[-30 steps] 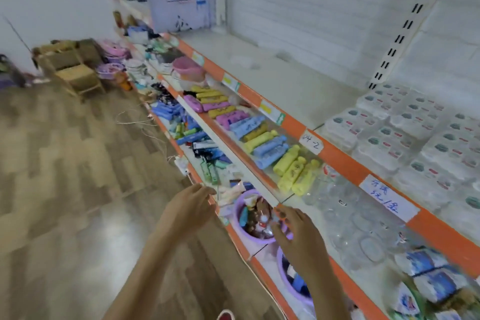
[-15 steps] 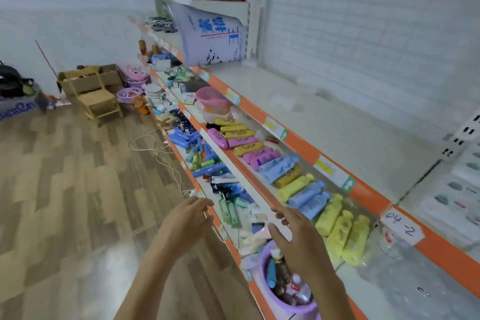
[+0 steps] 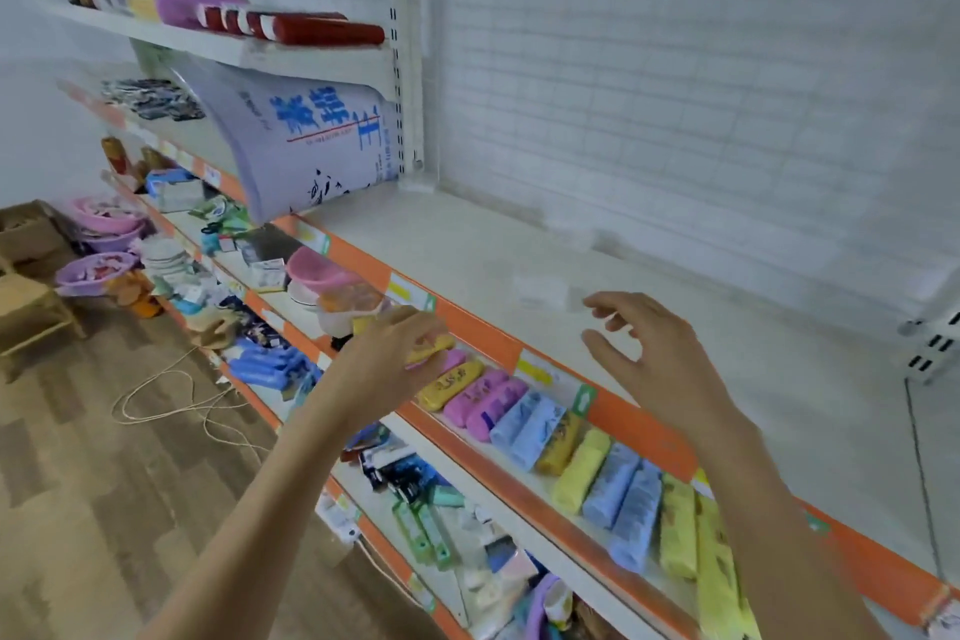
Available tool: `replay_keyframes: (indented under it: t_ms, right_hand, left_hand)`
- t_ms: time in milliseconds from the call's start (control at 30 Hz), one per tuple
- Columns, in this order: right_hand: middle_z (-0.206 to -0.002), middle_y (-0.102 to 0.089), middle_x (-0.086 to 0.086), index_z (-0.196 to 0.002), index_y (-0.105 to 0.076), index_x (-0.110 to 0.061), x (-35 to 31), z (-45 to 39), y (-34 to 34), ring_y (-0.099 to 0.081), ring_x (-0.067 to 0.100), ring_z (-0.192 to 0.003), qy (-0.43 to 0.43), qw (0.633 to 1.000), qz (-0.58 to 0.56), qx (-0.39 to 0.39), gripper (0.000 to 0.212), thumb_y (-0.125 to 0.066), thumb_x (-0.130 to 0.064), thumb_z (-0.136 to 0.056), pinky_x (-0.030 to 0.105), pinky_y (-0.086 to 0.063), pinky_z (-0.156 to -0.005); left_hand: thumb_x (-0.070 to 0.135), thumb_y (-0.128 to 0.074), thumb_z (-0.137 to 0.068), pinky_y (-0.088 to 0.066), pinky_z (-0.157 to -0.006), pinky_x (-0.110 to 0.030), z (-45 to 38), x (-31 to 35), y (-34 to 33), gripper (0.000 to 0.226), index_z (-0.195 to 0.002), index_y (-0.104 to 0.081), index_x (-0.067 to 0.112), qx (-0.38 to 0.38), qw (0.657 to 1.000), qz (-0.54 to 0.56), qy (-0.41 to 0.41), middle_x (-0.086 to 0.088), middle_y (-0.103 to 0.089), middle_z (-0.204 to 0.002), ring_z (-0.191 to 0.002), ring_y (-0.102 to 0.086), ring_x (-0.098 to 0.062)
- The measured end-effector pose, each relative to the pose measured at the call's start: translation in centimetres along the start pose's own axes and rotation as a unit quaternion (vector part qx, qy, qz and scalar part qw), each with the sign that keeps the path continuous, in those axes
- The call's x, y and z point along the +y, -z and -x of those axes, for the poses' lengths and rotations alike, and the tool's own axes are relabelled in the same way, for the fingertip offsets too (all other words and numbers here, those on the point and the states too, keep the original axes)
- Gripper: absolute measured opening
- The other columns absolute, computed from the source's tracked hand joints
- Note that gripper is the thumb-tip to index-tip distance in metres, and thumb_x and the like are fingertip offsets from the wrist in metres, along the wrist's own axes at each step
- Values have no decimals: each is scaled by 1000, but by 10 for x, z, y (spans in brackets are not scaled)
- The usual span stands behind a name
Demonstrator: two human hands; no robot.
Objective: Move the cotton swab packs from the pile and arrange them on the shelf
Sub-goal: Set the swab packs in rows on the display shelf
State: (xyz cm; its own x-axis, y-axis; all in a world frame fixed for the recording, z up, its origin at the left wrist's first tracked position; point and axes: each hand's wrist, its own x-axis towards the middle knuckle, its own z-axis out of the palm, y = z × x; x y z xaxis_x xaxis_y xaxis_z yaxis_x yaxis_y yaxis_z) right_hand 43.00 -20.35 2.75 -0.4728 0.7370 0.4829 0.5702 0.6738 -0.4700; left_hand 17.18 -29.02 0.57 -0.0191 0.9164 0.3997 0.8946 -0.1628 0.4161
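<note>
Head view of a store aisle. Both bare hands are raised in mid-frame and neither holds anything. The left hand [image 3: 395, 353], centre, shows loosely curled fingers over the row below the orange edge strip; whether it touches the soft cases there cannot be told. The right hand [image 3: 660, 359], right of centre, is spread with its fingers apart, above the wide off-white metal shelf [image 3: 519, 244] that runs from centre to the right edge.

The cotton swab packs and their pile do not appear in this frame, so no pack is yet in hand.

Risks, as judgement. With the pile out of sight, the hands may reach for the wrong goods. A left hand moving low could sweep the row of yellow, pink and blue soft zip cases [image 3: 524, 411] out of line. The large pale printed sack [image 3: 306, 140], leaning at upper centre under the white upper shelf [image 3: 234, 52], overhangs the left end of the wide shelf and could slump if knocked. The loose pale cord [image 3: 171, 400] looped on the floor at lower left could catch a foot.

The wide shelf has a smooth painted top with an orange front strip carrying price labels, and a white slatted back panel [image 3: 675, 68]. The floor is wood-pattern flooring [image 3: 78, 509]; pink and purple plastic basins [image 3: 104, 224] and a wooden chair [image 3: 31, 307] stand at far left.
</note>
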Motion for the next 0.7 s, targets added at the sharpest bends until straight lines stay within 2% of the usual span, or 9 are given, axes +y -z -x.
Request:
replay_keyframes:
  t_ms: [100, 200, 267, 333, 400, 467, 600, 700]
  right_hand:
    - [-100, -57, -11, -111, -59, -26, 25, -54, 0, -54, 7, -87, -5, 1000, 23, 19, 27, -61, -26, -84, 28, -45, -80]
    - [-101, -57, -10, -112, -58, -26, 59, -106, -9, -53, 5, -87, -20, 999, 45, 14, 26, -60, -27, -86, 29, -46, -79]
    - [-102, -55, -9, -113, -57, -24, 84, -138, -18, -53, 5, -90, -52, 998, 43, 6, 26, -59, -28, -87, 29, -46, -81]
    - [-104, -52, -10, -116, -55, -24, 108, -167, -32, -54, 8, -97, -84, 996, 40, -6, 29, -58, -28, -88, 28, -44, -82]
    - [-111, -50, -7, -121, -52, -24, 129, -190, -48, -50, 14, -107, -99, 993, 58, -28, 33, -57, -29, -89, 29, -41, -87]
    - [-124, -48, -3, -127, -48, -22, 143, -209, -62, -44, 18, -116, -106, 990, 77, -48, 39, -56, -27, -90, 29, -37, -93]
    - [-145, -33, -1, -139, -34, -23, 162, -235, -90, -27, 20, -132, -125, 979, 139, -82, 53, -54, -31, -90, 34, -28, -104]
    - [-150, -24, -1, -143, -27, -24, 173, -249, -108, -18, 19, -137, -154, 967, 169, -113, 60, -53, -34, -90, 38, -24, -108]
  left_hand:
    - [19, -60, -87, -48, -78, -30, -62, -20, -11, 25, -112, -61, 16, -12, 999, 6, -50, 5, -54, -94, -83, -52, -8]
    - [33, -56, -87, -46, -84, -30, -123, -37, -33, 30, -114, -57, 22, -54, 996, 9, -73, 9, -51, -98, -87, -49, -3]
    - [55, -49, -80, -44, -88, -31, -158, -44, -49, 48, -118, -54, 26, -103, 990, 16, -90, 11, -49, -102, -92, -45, -1]
    - [67, -49, -72, -39, -96, -30, -187, -47, -67, 65, -125, -46, 30, -177, 977, 24, -113, 10, -45, -113, -103, -43, -3]
    - [65, -63, -67, -31, -103, -28, -208, -50, -89, 77, -133, -36, 34, -243, 961, 10, -133, 8, -37, -125, -117, -35, -7]
    - [59, -70, -66, -27, -105, -27, -222, -56, -108, 81, -134, -31, 38, -269, 952, -14, -146, 8, -30, -132, -122, -28, -8]
    - [53, -70, -70, -35, -96, -23, -251, -80, -129, 66, -127, -41, 39, -271, 950, 22, -154, 10, -33, -123, -114, -38, -9]
    - [51, -69, -72, -40, -92, -25, -279, -106, -130, 65, -128, -41, 36, -273, 946, 47, -167, 9, -36, -117, -106, -43, -9]
